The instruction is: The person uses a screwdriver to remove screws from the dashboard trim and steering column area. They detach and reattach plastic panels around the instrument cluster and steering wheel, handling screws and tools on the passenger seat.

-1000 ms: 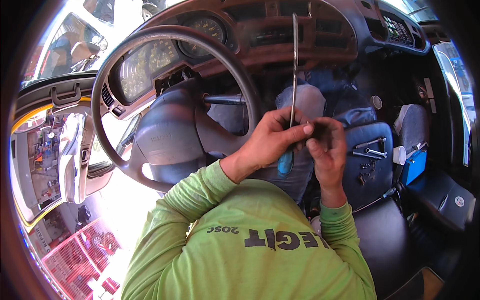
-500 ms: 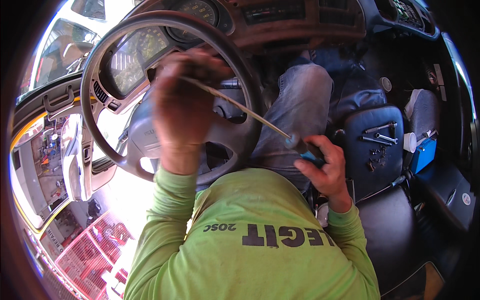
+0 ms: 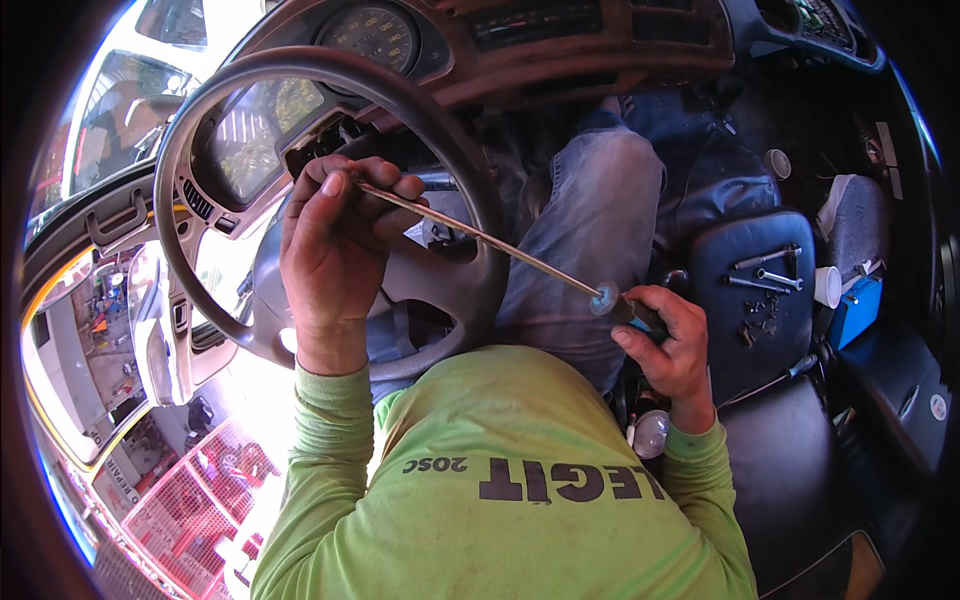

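My right hand point(image 3: 672, 340) is wrapped round the dark and blue handle of a long screwdriver point(image 3: 500, 245). The thin metal shaft slants up and left in front of the steering wheel point(image 3: 490, 170). At its far end, my left hand point(image 3: 335, 225) is raised over the wheel with palm up and fingers curled. Its thumb and fingertips are closed in a pinch right at the screwdriver's tip. Whatever small thing lies between them, if any, is hidden.
On the black seat point(image 3: 715, 235) to the right lie wrenches point(image 3: 770, 280) and several small fasteners point(image 3: 752, 330). Beside it stand a white cup point(image 3: 827, 287) and a blue box point(image 3: 853, 310). The left door point(image 3: 150, 330) stands open, with a red mesh cart point(image 3: 195, 490) outside.
My left hand, blurred before over the wheel, is now steady with its palm turned up and its fingertips at the screwdriver's tip. My right hand has shifted slightly right and down with the screwdriver.
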### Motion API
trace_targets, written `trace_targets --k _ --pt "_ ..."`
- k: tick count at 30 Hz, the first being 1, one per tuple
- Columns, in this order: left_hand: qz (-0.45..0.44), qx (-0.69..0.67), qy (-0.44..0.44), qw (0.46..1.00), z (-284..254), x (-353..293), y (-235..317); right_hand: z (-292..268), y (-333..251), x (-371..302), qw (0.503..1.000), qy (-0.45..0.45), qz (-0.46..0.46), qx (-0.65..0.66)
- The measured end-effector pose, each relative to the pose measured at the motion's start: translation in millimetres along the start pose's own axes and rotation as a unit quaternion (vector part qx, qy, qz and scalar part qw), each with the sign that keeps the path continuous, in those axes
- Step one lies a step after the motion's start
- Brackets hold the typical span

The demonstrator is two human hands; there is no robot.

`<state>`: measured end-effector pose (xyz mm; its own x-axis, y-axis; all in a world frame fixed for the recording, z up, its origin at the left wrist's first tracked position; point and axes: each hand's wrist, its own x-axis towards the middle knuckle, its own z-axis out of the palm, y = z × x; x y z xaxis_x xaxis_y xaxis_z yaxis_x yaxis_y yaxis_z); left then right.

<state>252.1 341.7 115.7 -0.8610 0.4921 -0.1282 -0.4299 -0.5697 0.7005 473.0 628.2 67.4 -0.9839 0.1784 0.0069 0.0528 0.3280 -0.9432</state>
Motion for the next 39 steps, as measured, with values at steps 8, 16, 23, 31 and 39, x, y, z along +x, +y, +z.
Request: trace_targets --k 8,16,23,31,39 --pt "-0.003 -0.018 0.032 0.999 7.9 6.6 -6.3 -4.4 3.8 0.2 1.000 0.006 0.024 0.002" --pt "-0.007 -0.015 0.029 0.999 2.8 12.5 -11.5 -8.1 -1.5 0.9 1.000 0.006 0.030 -0.003" --pt "-0.007 0.024 0.003 1.000 6.3 19.0 -4.9 -18.0 -10.7 -1.7 0.959 -0.067 0.176 0.210" --pt "0.041 0.067 -0.004 0.997 42.8 45.2 -0.6 11.3 13.6 -4.2 0.931 -0.030 0.126 0.340" --pt "0.032 0.356 0.072 0.931 -15.6 63.5 22.5 -10.9 15.8 9.6 0.967 0.094 0.110 0.210"
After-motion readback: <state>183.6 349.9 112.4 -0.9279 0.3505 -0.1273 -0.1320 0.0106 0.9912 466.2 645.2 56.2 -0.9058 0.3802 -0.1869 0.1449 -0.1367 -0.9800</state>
